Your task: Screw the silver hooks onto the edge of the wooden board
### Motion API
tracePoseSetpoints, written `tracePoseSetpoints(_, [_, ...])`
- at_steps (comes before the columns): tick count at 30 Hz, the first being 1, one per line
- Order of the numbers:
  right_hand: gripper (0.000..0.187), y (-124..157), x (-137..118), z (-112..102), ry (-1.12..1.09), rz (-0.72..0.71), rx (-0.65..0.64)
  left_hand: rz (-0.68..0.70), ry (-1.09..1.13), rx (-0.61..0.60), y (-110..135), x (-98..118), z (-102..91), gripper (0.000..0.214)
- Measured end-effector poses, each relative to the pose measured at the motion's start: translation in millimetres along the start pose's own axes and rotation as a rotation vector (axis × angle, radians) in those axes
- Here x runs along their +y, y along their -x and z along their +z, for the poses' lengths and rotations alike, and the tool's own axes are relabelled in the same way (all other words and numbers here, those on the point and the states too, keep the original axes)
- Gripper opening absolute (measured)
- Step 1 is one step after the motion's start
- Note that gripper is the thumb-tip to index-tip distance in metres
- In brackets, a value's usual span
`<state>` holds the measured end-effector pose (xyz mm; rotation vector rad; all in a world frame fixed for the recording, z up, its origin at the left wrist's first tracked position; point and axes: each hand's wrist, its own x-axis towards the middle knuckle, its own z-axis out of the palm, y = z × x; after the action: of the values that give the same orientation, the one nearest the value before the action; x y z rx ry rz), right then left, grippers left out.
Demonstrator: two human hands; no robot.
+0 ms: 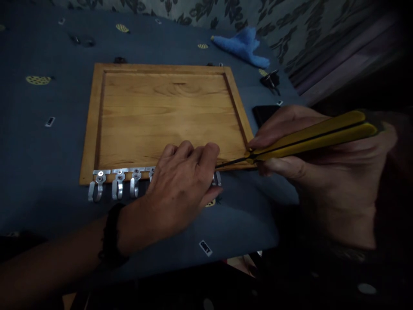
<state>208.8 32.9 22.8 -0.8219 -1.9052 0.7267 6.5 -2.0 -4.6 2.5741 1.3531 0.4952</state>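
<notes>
While the left hand (183, 185) partly covers the hooks (136, 175) along the board's (174, 112) near edge, its grip unclear, the right hand (342, 178) holds a screwdriver (309, 135). Fastening seems underway, needing steady turning next.

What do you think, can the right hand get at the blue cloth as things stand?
Probably not right away: the right hand grips the yellow-handled tool, though the blue cloth itself lies uncovered beyond the wooden panel.

From my head, the view looks forward and down over the table (48, 172), close above my left hand (179, 193) and right hand (338, 185), to the leaf-patterned backdrop (222, 13).
</notes>
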Motion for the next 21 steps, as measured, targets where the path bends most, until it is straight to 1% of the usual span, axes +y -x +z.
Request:
tracePoseSetpoints(3, [0.011,1,-3,5,0.074,-0.028,0.068,-0.005,0.000,0.002,-1,0,0.4,0.042])
tracePoseSetpoints(6, [0.019,3,-3,9,0.112,-0.089,0.087,0.002,-0.003,0.011,0,0,0.4,0.044])
tracePoseSetpoints(8, [0.021,4,-2,11,0.136,-0.104,0.106,0.006,-0.005,0.011,0,0,0.2,0.044])
tracePoseSetpoints(13, [0.023,5,2,16,0.142,-0.141,0.164,-0.007,0.003,0.003,0,0,-0.5,0.038])
tracePoseSetpoints(19, [0.018,6,3,19,0.154,-0.185,0.174,-0.015,0.012,-0.019,-1,0,0.0,0.037])
tracePoseSetpoints(21, [0.021,9,1,20,0.146,-0.158,0.191,-0.010,0.010,-0.007,-1,0,0.4,0.038])
